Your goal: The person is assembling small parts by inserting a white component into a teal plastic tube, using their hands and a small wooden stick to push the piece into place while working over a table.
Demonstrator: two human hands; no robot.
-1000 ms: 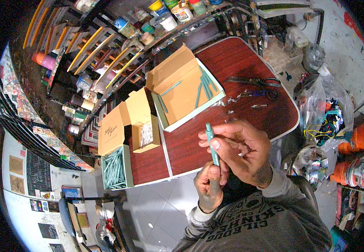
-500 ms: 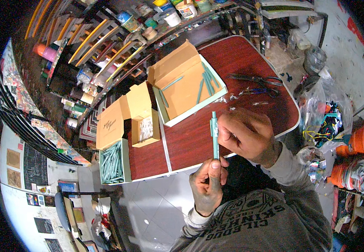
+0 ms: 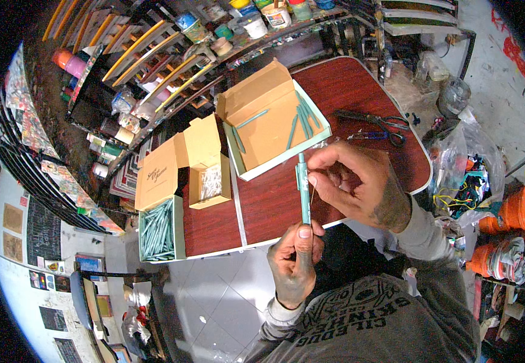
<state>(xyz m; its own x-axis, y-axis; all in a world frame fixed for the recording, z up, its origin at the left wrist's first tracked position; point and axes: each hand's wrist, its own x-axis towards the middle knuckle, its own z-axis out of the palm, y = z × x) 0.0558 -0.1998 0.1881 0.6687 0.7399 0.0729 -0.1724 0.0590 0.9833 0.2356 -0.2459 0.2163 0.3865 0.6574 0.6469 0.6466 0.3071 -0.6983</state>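
Observation:
My left hand (image 3: 296, 260) is closed around the lower end of a teal click pen (image 3: 304, 192), held upright over the table's near edge. My right hand (image 3: 359, 184) is beside the pen's upper half, thumb and forefinger bent together. A thin dark line runs down from those fingertips along the pen; I cannot make out what it is. Beyond the hands lies an open shallow box (image 3: 268, 136) with several loose teal pens inside. Left of it, a small open carton (image 3: 210, 181) contains small white pieces. A box (image 3: 161, 227) packed with teal pens stands at the table's left end.
The dark red table (image 3: 359, 91) has a pale metal rim. Black-handled scissors (image 3: 386, 121) lie on its right side, next to a blue-handled tool (image 3: 368, 135). Paint pots (image 3: 253, 25) stand on the far shelf. At the right are a clear bag (image 3: 471, 169) and orange buckets (image 3: 517, 209).
The right hand's fingers have opened out from a fist-like curl beside the pen, and the thin line now shows below them. The left hand still grips the pen.

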